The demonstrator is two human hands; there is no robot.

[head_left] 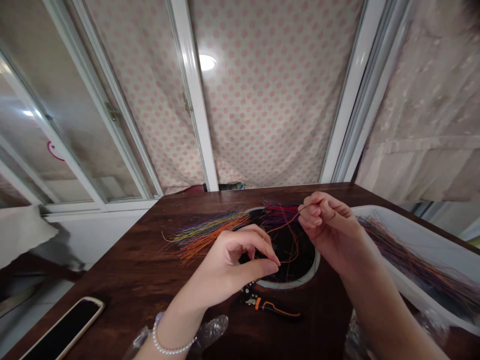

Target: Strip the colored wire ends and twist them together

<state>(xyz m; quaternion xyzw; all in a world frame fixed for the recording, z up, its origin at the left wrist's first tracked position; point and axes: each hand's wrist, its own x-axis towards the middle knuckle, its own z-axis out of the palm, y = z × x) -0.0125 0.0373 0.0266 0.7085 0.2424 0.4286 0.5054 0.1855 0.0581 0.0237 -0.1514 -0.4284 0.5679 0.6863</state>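
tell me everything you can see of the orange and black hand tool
The tool lies at a slant on the dark wood-look table, its handle end pointing lower right. The handle looks like black plastic or rubber with orange trim; the dark head shows shiny metal parts. The head sits by the pale rim of the round black plate, below the left hand, and its jaws are too unclear to call open or shut. Neither hand grips it.
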